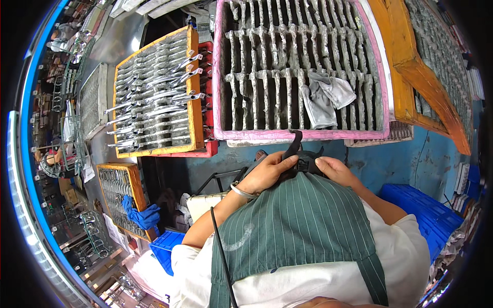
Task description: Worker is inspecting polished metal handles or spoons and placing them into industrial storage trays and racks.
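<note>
Striped apron point(303, 226) was on. Left hand point(267, 172) and right hand point(334, 169) each pinched the black strap point(300, 156) at 12 o'clock, unfastened. Beyond, grey gloves point(323, 97) lay unworn on pink tray point(218, 77).

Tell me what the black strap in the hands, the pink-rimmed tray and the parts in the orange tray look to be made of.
Black strap, pinched by left hand and right hand: matte and limp, likely fabric webbing. Pink-rimmed tray: painted rim, probably wood; uncertain. Parts in the orange tray: shiny silver with bright glints, apparently bare metal.
</note>
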The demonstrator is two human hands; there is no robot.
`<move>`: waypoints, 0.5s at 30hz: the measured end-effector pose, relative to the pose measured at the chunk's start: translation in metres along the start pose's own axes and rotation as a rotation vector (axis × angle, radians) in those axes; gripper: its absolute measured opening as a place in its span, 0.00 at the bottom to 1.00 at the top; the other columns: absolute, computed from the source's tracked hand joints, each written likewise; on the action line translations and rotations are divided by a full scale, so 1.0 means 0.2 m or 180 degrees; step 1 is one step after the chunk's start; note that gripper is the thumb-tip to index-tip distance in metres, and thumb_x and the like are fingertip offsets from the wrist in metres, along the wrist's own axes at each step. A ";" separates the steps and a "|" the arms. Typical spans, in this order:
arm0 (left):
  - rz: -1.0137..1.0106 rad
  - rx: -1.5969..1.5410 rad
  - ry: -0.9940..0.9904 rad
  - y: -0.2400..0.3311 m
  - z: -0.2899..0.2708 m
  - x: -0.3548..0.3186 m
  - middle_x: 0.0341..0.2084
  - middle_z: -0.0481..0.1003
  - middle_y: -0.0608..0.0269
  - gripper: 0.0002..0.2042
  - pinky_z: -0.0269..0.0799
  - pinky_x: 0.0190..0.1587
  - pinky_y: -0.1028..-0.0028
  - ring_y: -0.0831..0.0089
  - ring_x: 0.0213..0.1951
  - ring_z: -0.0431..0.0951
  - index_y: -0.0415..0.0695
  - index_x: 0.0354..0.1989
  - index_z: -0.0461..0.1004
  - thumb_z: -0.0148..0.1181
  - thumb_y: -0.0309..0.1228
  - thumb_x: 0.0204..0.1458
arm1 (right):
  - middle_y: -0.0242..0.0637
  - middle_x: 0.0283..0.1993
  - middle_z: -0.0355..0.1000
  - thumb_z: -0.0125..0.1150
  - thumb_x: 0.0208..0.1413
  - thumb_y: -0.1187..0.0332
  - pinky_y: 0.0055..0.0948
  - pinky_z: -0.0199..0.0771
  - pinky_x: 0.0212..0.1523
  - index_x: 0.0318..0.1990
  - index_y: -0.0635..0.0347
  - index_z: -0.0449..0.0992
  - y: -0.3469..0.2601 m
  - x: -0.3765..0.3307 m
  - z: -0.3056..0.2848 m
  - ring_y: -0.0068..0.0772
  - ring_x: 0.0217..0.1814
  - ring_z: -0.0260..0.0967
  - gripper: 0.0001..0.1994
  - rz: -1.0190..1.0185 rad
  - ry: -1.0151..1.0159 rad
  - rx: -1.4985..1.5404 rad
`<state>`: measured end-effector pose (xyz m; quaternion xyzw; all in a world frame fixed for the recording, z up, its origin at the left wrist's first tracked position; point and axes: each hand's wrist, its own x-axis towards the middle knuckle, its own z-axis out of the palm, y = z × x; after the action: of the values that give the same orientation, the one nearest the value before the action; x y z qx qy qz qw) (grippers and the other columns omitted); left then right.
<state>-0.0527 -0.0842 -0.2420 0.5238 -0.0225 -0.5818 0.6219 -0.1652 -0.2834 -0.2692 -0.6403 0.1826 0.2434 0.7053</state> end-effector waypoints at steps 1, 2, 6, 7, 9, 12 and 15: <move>-0.0016 0.0204 0.0093 0.00 0.01 0.00 0.23 0.66 0.75 0.14 0.57 0.27 0.85 0.87 0.24 0.61 0.39 0.35 0.69 0.49 0.40 0.58 | 0.23 0.28 0.64 0.44 0.62 0.56 0.18 0.61 0.34 0.35 0.64 0.71 -0.01 0.01 0.02 0.14 0.31 0.57 0.18 -0.0007 -0.0010 0.0110; -0.0033 0.0407 0.0185 -0.01 0.01 0.00 0.22 0.65 0.76 0.14 0.56 0.25 0.84 0.87 0.24 0.60 0.39 0.35 0.70 0.48 0.39 0.58 | 0.23 0.27 0.63 0.45 0.62 0.57 0.18 0.61 0.33 0.35 0.64 0.71 -0.02 0.01 0.03 0.14 0.30 0.56 0.17 -0.0013 -0.0019 0.0221; -0.0055 0.0391 -0.0202 -0.02 0.01 0.03 0.22 0.65 0.76 0.16 0.56 0.26 0.84 0.87 0.24 0.60 0.37 0.40 0.70 0.48 0.39 0.58 | 0.23 0.26 0.63 0.46 0.61 0.58 0.19 0.61 0.31 0.34 0.64 0.71 0.03 0.03 0.01 0.14 0.30 0.57 0.16 0.0091 -0.0169 0.0201; -0.0024 0.0652 -0.0240 -0.01 0.01 0.04 0.23 0.66 0.75 0.16 0.57 0.27 0.83 0.86 0.25 0.60 0.36 0.42 0.69 0.48 0.39 0.58 | 0.23 0.26 0.63 0.46 0.61 0.58 0.19 0.61 0.31 0.34 0.64 0.72 0.03 0.04 0.02 0.14 0.29 0.57 0.17 0.0079 -0.0166 0.0095; 0.0010 0.0914 -0.0270 -0.02 0.01 0.05 0.23 0.66 0.74 0.17 0.59 0.27 0.83 0.86 0.25 0.61 0.36 0.44 0.69 0.47 0.40 0.58 | 0.24 0.26 0.64 0.46 0.61 0.57 0.20 0.62 0.32 0.34 0.64 0.72 0.01 0.04 0.02 0.15 0.29 0.57 0.17 0.0064 -0.0169 -0.0015; 0.0315 0.1146 -0.0199 -0.04 0.02 0.03 0.23 0.67 0.71 0.18 0.62 0.30 0.80 0.82 0.26 0.64 0.36 0.46 0.68 0.45 0.41 0.59 | 0.25 0.27 0.64 0.46 0.61 0.57 0.21 0.62 0.33 0.35 0.66 0.72 -0.02 0.03 0.03 0.15 0.30 0.58 0.17 0.0053 -0.0165 -0.0183; 0.0644 0.2123 0.0370 -0.03 0.03 0.00 0.27 0.70 0.65 0.19 0.64 0.36 0.79 0.77 0.30 0.69 0.38 0.48 0.66 0.42 0.42 0.60 | 0.28 0.26 0.65 0.47 0.60 0.57 0.23 0.63 0.33 0.35 0.65 0.72 -0.01 0.03 0.01 0.17 0.30 0.59 0.17 0.0042 -0.0170 -0.0159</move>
<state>-0.0609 -0.0860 -0.2428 0.7254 -0.2276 -0.4471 0.4713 -0.1596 -0.2800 -0.2704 -0.6498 0.1618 0.2696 0.6921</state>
